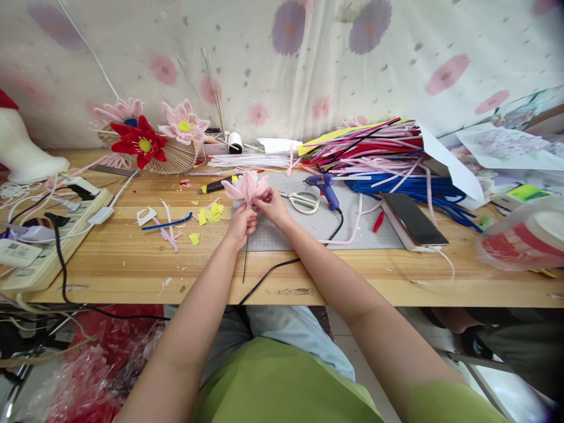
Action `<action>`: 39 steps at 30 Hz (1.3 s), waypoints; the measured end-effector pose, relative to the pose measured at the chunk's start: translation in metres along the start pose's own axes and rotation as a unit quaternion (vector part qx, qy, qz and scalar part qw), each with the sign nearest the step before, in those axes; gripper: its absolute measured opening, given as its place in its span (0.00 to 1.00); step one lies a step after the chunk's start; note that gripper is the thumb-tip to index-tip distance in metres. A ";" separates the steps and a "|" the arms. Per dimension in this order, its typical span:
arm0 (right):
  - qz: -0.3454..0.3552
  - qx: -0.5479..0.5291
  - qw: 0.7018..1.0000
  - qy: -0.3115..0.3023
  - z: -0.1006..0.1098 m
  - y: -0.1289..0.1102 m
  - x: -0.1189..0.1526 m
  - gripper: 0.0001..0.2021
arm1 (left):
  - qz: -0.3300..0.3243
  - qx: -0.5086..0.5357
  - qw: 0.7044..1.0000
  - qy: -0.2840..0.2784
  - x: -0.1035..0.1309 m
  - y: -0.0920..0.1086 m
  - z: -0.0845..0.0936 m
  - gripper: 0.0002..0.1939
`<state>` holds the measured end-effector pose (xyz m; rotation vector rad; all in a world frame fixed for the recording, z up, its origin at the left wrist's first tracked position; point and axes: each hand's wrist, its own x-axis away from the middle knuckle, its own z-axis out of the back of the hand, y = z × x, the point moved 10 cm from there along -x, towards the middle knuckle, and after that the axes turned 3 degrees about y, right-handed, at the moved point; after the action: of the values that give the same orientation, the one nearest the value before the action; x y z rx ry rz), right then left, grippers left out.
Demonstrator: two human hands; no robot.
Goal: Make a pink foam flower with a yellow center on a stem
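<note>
A pink flower (pixel 247 187) is sitting in the person's two hands over the left end of the grey cutting mat (pixel 383 235), its petals spreading at the far end. Its long axis is running near to far, the thin dark stem (pixel 245 258) poking out below the hands toward the table's near edge. The left hand (pixel 243 224) is closing around the stem just under the bloom, while the right hand (pixel 273 207) is coming in from the right, its fingertips touching the flower's base (whether they are pinching a petal, one cannot tell). The right fingers are thus lying nearer the petals, the left ones nearer the stem's free end.

Just right of the right hand, scissors (pixel 306 202) are lying on the mat, with a blue glue gun (pixel 326 191) beyond them. Its black cord (pixel 273 271) is crossing the table on the near side, passing close to the stem's lower end. To the left, yellow scraps (pixel 211 214) are littering the wood; a utility knife (pixel 215 185) is resting farther back.
</note>
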<state>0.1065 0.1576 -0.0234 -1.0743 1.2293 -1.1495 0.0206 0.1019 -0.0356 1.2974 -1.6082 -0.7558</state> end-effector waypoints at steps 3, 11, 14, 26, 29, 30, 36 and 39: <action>0.006 -0.004 1.000 -0.002 -0.001 0.000 -0.001 0.18 | 0.003 0.007 1.000 -0.002 0.000 -0.001 -0.001 0.15; 0.010 0.009 1.000 0.008 0.001 0.001 -0.002 0.18 | 0.013 0.021 1.000 -0.012 -0.001 -0.001 -0.003 0.12; 0.009 0.014 1.000 0.014 0.003 0.001 -0.001 0.18 | 0.040 0.050 0.998 -0.011 -0.002 -0.005 -0.003 0.06; -0.005 -0.030 1.000 -0.007 -0.002 -0.003 0.003 0.17 | 0.070 0.084 0.994 0.005 -0.006 -0.008 0.001 0.15; -0.033 -0.087 0.995 -0.039 -0.004 -0.006 0.007 0.16 | 0.068 0.087 0.994 0.001 -0.006 -0.007 0.002 0.16; -0.042 -0.101 0.993 -0.049 -0.004 -0.007 0.009 0.14 | 0.067 0.090 0.994 -0.003 -0.006 -0.007 0.002 0.16; -0.100 -0.121 0.988 0.003 0.019 0.003 0.005 0.04 | 0.067 0.116 0.991 -0.027 -0.003 -0.005 0.003 0.17; -0.101 -0.117 0.988 0.022 0.030 0.006 0.002 0.07 | 0.071 0.134 0.988 -0.035 -0.002 -0.005 0.002 0.16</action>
<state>0.1364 0.1558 -0.0281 -1.3818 1.3376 -1.2083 0.0206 0.1022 -0.0410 1.3380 -1.8859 -0.5157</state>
